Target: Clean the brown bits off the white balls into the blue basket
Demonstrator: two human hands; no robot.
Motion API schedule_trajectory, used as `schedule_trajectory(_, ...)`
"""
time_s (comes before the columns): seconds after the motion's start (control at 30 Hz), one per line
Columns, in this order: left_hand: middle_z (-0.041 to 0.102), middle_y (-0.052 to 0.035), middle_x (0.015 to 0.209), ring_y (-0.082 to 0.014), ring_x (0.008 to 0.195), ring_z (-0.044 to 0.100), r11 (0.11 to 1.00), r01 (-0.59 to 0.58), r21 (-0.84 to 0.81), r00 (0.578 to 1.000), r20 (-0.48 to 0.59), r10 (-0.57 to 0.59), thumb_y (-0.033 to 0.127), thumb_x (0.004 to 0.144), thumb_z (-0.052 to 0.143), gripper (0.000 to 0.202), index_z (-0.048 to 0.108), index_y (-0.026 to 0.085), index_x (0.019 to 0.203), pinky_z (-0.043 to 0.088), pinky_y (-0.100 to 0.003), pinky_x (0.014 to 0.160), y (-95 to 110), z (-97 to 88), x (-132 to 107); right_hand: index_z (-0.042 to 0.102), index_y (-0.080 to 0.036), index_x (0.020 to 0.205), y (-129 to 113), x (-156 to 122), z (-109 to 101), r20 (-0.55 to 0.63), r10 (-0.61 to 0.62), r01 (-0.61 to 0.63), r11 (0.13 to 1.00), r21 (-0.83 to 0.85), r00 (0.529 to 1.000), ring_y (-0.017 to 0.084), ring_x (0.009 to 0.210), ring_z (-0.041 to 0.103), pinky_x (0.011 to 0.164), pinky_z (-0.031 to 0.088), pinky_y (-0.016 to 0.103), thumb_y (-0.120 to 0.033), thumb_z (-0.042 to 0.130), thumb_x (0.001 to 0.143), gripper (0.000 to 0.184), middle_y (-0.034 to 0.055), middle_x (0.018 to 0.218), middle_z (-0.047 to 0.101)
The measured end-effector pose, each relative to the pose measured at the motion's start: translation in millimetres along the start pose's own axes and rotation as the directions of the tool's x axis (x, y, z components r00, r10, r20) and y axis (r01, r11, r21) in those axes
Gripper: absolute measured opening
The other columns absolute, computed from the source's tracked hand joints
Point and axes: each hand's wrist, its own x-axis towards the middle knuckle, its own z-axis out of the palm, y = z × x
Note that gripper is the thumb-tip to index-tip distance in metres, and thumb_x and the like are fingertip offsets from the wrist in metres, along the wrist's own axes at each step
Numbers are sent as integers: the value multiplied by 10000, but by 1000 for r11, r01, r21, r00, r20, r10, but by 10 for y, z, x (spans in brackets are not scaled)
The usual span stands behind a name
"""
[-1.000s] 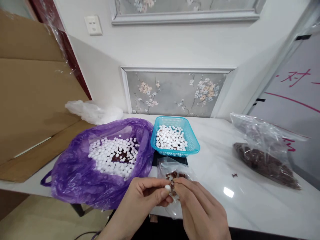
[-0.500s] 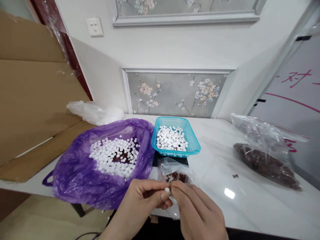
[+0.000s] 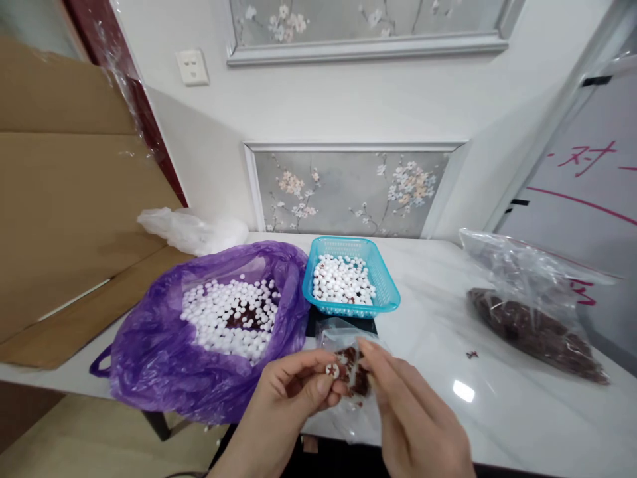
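Observation:
Between the thumb and forefinger of my left hand (image 3: 293,395) is a small white ball (image 3: 332,371) with a reddish-brown star-shaped piece on its face. My right hand (image 3: 415,411) is just to the right, apart from the ball, with its fingers stretched out over a clear plastic bag (image 3: 348,425). Small reddish-brown pieces (image 3: 359,382) lie in that bag, partly covered by my fingers. The right thumb is mostly hidden. Behind the hands stands a blue basket (image 3: 385,282) holding many white balls (image 3: 343,279), some with reddish-brown marks.
At left, an open purple plastic bag (image 3: 149,338) holds many white balls. A cardboard box (image 3: 64,199) stands beyond it. On the right of the white table (image 3: 428,332) lie a zip bag of brown pieces (image 3: 537,332) and a few loose pieces (image 3: 472,355).
My right hand has let go at the ball and moved right, over the clear bag. The ball in my left hand now shows its star-shaped piece towards me.

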Motion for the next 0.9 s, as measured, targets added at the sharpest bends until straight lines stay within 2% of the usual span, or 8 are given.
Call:
schedule_trajectory(0.13, 757, -54, 869, -146, 807, 669, 999, -22, -42, 1000, -19, 22, 281, 682, 833, 249, 788, 206, 916, 518, -225, 806, 20, -8, -30, 563, -166, 1288, 82, -81, -88, -17, 151, -150, 988, 32, 988, 156, 994, 673, 898, 545, 247, -16, 489, 905, 417, 94, 1130, 679)
schedule_trajectory(0.3, 759, -36, 826, -122, 740, 660, 998, -47, -31, 990, -131, 43, 266, 663, 844, 177, 796, 203, 822, 517, -183, 734, 37, 17, -16, 567, -180, 1265, 101, -128, -92, 15, 156, -157, 986, 58, 988, 150, 972, 684, 876, 557, 229, -3, 476, 906, 411, 80, 1114, 682)
schedule_trajectory(0.53, 758, -29, 813, -108, 699, 644, 996, -92, -13, 988, -123, 90, 229, 692, 821, 139, 793, 203, 826, 510, -178, 710, 98, -27, -25, 612, -156, 1180, 89, -137, -40, 43, 155, -158, 985, 75, 987, 148, 929, 713, 839, 572, 201, -20, 465, 897, 347, 86, 1053, 717)
schedule_trajectory(0.6, 762, -33, 813, -109, 690, 643, 995, -97, -25, 987, -129, 93, 219, 683, 825, 119, 792, 197, 794, 510, -177, 697, 115, -38, -36, 633, -147, 1140, 72, -134, 3, 111, 164, -172, 983, 64, 980, 164, 907, 725, 798, 591, 222, -20, 435, 890, 342, 96, 1032, 728)
schedule_trajectory(0.67, 764, -36, 800, -110, 682, 641, 994, -110, -25, 986, -132, 106, 209, 684, 822, 99, 791, 192, 776, 510, -176, 684, 119, -44, -37, 654, -145, 1119, 46, -125, 72, 251, 206, -219, 976, 22, 946, 191, 884, 731, 750, 609, 266, -7, 408, 871, 376, 108, 1025, 732)
schedule_trajectory(0.77, 751, -30, 750, -106, 659, 629, 987, -160, 21, 980, -118, 162, 198, 694, 811, 74, 792, 190, 765, 509, -175, 669, 102, -44, -21, 673, -142, 1126, 7, -71, 221, 458, 285, -271, 958, -99, 842, 234, 911, 717, 748, 604, 329, 36, 430, 810, 437, 124, 1054, 727)
schedule_trajectory(0.87, 737, -25, 710, -107, 641, 617, 977, -200, 70, 970, -129, 207, 212, 693, 812, 70, 793, 191, 758, 512, -180, 662, 77, -34, 5, 693, -167, 1122, -15, 35, 394, 573, 400, -286, 916, -282, 716, 267, 1053, 657, 862, 550, 358, 9, 504, 824, 394, 122, 1154, 699)
schedule_trajectory(0.9, 738, -24, 710, -107, 637, 615, 977, -200, 78, 967, -146, 210, 220, 692, 813, 80, 794, 194, 765, 512, -180, 657, 70, -31, 14, 699, -165, 1117, -17, 74, 447, 582, 429, -287, 902, -323, 691, 287, 1077, 639, 885, 531, 381, -16, 527, 834, 363, 131, 1167, 692)
